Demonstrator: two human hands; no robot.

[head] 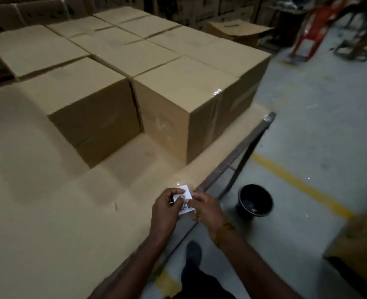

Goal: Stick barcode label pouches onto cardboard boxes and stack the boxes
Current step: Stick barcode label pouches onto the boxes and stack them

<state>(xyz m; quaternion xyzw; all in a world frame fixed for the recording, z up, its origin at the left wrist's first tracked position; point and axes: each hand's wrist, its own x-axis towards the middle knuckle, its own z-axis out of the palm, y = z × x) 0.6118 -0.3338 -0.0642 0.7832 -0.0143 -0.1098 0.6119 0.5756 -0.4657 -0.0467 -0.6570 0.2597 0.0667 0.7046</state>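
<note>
Between both hands (pixel 179 207) — pinched barcode label pouch (pixel 187 201) — beside stacked cardboard boxes (pixel 178 98)

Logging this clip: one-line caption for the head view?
Both hands pinch a barcode label pouch beside stacked cardboard boxes.

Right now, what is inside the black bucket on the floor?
The black bucket holds some dark bluish scraps and one small pale bit near the bottom. It is too dim to tell what they are.
</note>
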